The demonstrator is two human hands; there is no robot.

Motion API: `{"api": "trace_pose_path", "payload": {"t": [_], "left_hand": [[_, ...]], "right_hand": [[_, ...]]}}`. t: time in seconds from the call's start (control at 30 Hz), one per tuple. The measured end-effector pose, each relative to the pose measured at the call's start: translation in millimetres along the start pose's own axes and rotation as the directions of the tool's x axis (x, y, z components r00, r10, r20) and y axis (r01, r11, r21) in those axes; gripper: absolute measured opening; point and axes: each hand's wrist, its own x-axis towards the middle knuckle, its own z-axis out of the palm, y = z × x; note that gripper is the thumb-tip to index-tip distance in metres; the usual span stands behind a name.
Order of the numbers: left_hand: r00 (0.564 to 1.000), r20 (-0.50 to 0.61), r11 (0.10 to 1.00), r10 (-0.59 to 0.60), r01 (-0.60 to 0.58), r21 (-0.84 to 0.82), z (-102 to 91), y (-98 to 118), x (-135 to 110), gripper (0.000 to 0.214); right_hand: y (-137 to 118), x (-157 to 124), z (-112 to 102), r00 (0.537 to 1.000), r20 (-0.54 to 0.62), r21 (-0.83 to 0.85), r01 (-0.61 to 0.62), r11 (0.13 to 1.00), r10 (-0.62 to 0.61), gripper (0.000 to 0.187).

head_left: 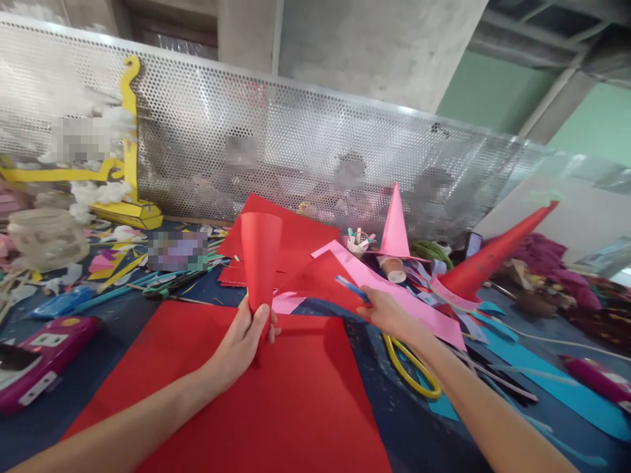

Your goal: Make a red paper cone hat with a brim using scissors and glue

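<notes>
Closest up there's a big red sheet (276, 420) flat on the table (371, 384). Left hand (249, 335) is wrapped round the narrow bottom of a rolled red cone (261, 256), held up by the sheet's far edge. Hands are well apart, and the right (389, 312) is pinching a pen (353, 289) just this side of a pink strip (438, 322). Toward the table's far edge: a pink hat (396, 226), upright, plus a tilted red one (486, 266). Mesh (187, 131) runs behind.

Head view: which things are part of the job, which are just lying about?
In use, apparently:
- rolled red paper, in left hand
- pen, in right hand
- red sheet beneath

Lying about, seemingly:
- jar
- yellow loop
- blue strip
</notes>
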Motion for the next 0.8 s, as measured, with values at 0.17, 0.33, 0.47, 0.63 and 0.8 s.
{"api": "trace_pose_path", "payload": {"t": [0.17, 0.33, 0.47, 0.63, 0.8], "left_hand": [[0.994, -0.091, 0.997, 0.056, -0.06, -0.042, -0.1, 6.5, -0.3, 0.028], [0.91, -0.365, 0.974, 0.197, -0.223, -0.029, -13.1, 24.1, 6.9, 0.024], [0.875, -0.449, 0.973, 0.181, -0.226, -0.049, -22.3, 28.4, 12.5, 0.022], [0.866, -0.472, 0.979, 0.166, -0.202, -0.027, -22.6, 26.0, 14.4, 0.022], [0.868, -0.466, 0.984, 0.17, -0.175, 0.034, -18.9, 22.9, 12.7, 0.022]], "right_hand": [[14.6, 10.7, -21.6, 0.991, -0.123, 0.005, -0.044, 0.999, 0.044, 0.02], [19.7, 7.0, -37.9, 0.983, -0.181, 0.059, -0.003, 0.998, 0.013, 0.01], [29.1, 1.5, -37.1, 1.0, 0.005, 0.076, -0.018, 0.997, 0.018, 0.012], [20.8, 0.3, -22.4, 1.0, -0.017, -0.273, -0.009, 0.962, 0.004, 0.012], [-37.9, -11.2, 0.2, 0.957, -0.164, -0.186, 0.208, 0.96, -0.239, 0.006]]}}
